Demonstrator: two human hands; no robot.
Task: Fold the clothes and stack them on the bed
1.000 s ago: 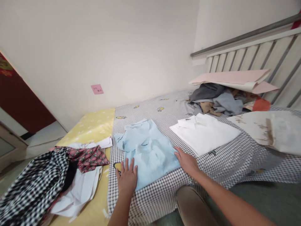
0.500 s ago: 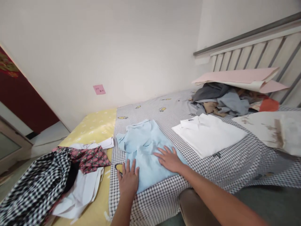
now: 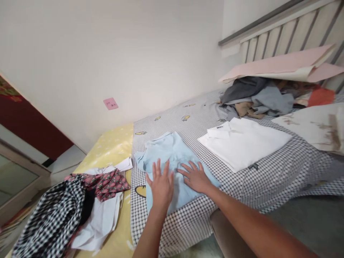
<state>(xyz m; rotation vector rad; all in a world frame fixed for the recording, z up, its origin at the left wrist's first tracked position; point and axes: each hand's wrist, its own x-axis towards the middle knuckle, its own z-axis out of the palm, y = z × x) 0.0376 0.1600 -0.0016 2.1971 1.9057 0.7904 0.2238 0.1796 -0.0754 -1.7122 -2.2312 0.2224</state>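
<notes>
On checked bedsheet (image 3: 242, 186), blue shirt (image 3: 172, 150) lengthwise, collar away, left hand (image 3: 161, 184), right hand (image 3: 196, 176) flat atop, grips open

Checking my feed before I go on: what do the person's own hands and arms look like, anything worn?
The left hand and right hand are bare: no gloves, rings, watch or bracelet that I can see. The left forearm and right forearm are uncovered to the frame's edge; no sleeve shows.

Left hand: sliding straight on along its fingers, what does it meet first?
The left hand would cross more of the light blue shirt, probably reaching its collar, then the checked sheet.
</notes>
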